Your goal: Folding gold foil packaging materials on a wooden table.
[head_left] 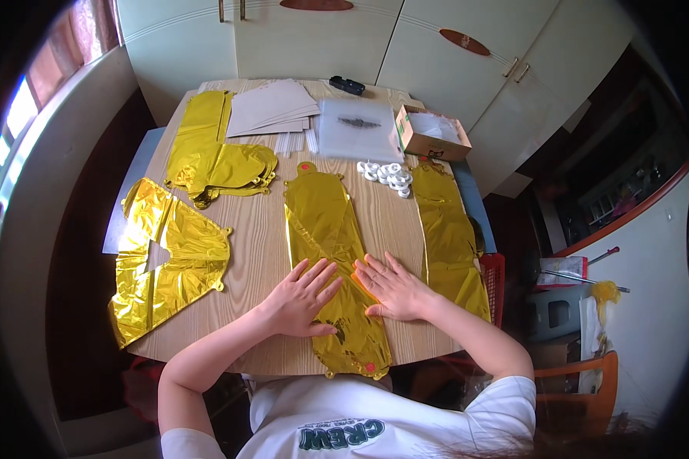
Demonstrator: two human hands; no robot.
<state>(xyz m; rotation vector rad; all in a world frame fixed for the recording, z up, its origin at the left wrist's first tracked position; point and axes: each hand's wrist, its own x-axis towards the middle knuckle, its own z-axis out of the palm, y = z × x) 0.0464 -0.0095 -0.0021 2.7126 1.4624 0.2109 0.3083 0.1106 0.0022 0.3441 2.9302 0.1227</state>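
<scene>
A long strip-shaped gold foil balloon (323, 214) lies flat down the middle of the table, one end reaching the near edge. Small tabs stick out along its rim, and a red dot marks each end. My left hand (300, 300) rests on its left side, palm down with fingers stretched. Across from it, my right hand (394, 291) lies flat at the right edge, fingers spread and partly on the foil. Neither hand grips anything. Creases show in the foil near my hands. To the left is another flat gold foil balloon (195, 249) with a triangular opening.
Folded gold foil (199, 122) lies far left, and another gold foil piece (448, 229) at the right edge. Along the back are grey cardboard sheets (268, 103), white straws (291, 143), clear plastic bags (344, 141), white ribbon rolls (390, 176), a cardboard box (415, 143) and a black object (347, 84).
</scene>
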